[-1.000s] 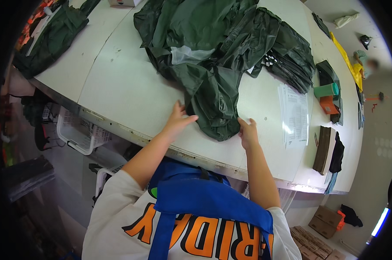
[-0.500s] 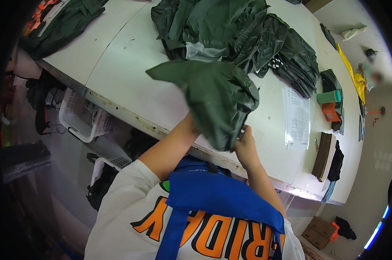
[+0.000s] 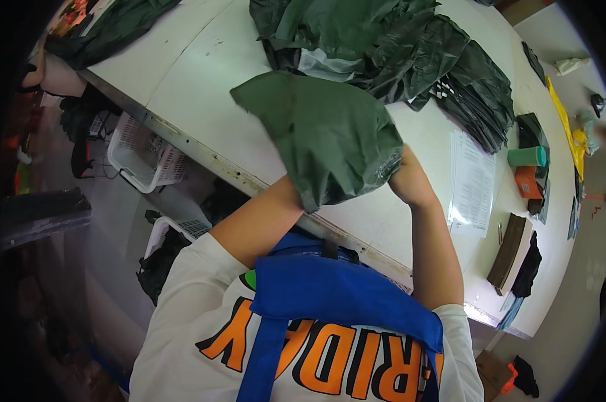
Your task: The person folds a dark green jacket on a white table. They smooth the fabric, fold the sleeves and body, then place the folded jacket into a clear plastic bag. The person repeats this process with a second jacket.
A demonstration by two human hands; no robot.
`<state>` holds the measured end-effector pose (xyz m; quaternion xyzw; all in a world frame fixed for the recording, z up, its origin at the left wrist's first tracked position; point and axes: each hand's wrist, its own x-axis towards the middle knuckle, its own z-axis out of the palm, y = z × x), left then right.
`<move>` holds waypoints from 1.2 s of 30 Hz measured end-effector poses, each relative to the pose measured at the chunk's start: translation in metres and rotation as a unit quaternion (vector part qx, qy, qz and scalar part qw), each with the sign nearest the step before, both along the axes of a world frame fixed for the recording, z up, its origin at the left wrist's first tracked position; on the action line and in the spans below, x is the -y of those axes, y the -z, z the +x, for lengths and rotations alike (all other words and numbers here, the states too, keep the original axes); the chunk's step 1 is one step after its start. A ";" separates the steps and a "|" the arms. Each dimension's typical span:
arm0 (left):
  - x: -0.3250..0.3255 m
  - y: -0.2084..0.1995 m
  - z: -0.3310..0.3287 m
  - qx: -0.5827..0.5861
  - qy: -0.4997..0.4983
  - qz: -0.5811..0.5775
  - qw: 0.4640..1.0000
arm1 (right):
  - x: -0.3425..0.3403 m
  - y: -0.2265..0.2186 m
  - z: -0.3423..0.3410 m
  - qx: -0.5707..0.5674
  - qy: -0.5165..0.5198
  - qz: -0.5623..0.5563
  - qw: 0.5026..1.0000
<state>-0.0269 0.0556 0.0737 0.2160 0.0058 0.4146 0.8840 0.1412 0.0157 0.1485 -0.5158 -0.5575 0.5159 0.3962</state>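
A dark green, hood-shaped piece of waterproof fabric (image 3: 336, 134) is spread in front of me above the table's near edge. My left forearm runs up beneath it, and the cloth covers that hand, so its fingers are hidden. At the fabric's right edge my right hand (image 3: 410, 179) is closed, gripping the edge; some fingers are out of sight behind the cloth. Just beyond it lies a heap of dark green garments (image 3: 356, 40) with a patch of pale lining showing. A bundle of dark green strips (image 3: 474, 110) adjoins the heap on the right.
On the white table (image 3: 202, 100), printed sheets (image 3: 472, 184) lie to my right, near a green cup (image 3: 527, 157), an orange box (image 3: 528, 182) and a brown block (image 3: 508, 251). White baskets (image 3: 132, 157) stand below the left edge. Someone's arm (image 3: 61, 77) shows at far left.
My right hand has moved up and outward along the fabric's right side. The fabric has spread out flatter and turned. My view has shifted slightly left.
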 end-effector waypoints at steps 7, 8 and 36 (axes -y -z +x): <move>-0.009 -0.004 -0.008 -0.025 -0.028 0.004 0.999 | 0.052 0.052 0.014 0.287 0.175 0.292 0.895; -0.008 -0.006 -0.003 -0.025 -0.027 0.004 0.999 | 0.065 0.062 -0.009 0.311 0.130 0.293 0.895; 0.036 0.080 -0.111 -0.667 -0.054 0.646 0.367 | 0.093 0.077 0.167 0.197 0.169 -0.061 0.964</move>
